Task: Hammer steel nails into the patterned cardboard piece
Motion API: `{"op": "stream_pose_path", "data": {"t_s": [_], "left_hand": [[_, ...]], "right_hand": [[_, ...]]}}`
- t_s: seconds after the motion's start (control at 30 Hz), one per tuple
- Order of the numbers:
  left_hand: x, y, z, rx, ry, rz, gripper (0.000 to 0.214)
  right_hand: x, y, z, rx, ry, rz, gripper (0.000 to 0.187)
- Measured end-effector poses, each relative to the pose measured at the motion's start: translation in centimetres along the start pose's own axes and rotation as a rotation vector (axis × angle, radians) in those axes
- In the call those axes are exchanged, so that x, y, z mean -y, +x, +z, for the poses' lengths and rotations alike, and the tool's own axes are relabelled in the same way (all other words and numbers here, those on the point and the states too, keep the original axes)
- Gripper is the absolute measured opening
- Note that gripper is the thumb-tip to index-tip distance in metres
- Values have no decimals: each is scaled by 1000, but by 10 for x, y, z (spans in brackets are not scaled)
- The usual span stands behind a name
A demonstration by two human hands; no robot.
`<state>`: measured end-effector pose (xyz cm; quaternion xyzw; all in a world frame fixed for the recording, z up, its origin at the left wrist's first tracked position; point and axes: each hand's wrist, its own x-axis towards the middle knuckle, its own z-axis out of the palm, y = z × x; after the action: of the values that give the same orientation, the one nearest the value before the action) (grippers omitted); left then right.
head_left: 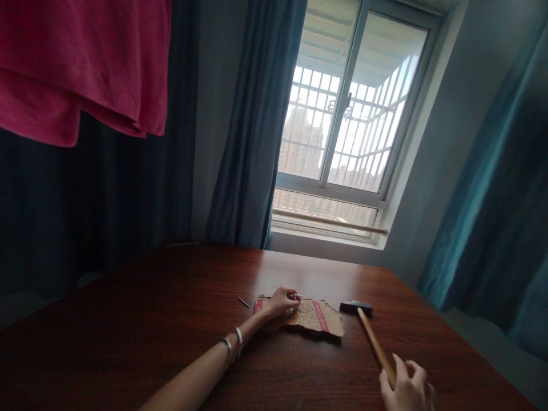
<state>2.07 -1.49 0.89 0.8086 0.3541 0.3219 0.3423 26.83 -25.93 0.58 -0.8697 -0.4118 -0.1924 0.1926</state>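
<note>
A piece of cardboard [329, 318] with many small dark dots and two pink-red bands lies on the brown table. My left hand [281, 303] rests over its left part. The fingers are curled together near a small whitish and red patch, too small to name. To the right, a hammer [375, 343] with a wooden handle has its dark head down on the table. The lower end of that handle sits between the thumb and bent fingers of my right hand [409, 385]. A short thin metal rod [243, 302] lies left of the cardboard.
The wooden table [171, 342] reaches back toward a barred window [342, 114]. Blue curtains [244, 142] hang behind it and at the right. Pink cloth [103, 63] hangs at the upper left, above the table. Two bracelets are on my left wrist.
</note>
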Motion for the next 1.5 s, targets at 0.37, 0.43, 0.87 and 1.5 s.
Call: {"op": "stream_pose_path", "data": {"t_s": [0.37, 0.43, 0.87, 1.5], "left_hand": [[-7, -3, -2, 0, -7, -31, 25], [-6, -2, -1, -4, -1, -35, 25], [-3, -1, -2, 66, -65, -45, 35], [11, -51, -127, 153, 473, -617, 20]], "right_hand": [[138, 52, -11, 401, 358, -326, 29], [151, 59, -1, 445, 318, -306, 30], [158, 46, 24, 384, 250, -329, 31], [152, 42, 31, 343, 314, -361, 35]]}}
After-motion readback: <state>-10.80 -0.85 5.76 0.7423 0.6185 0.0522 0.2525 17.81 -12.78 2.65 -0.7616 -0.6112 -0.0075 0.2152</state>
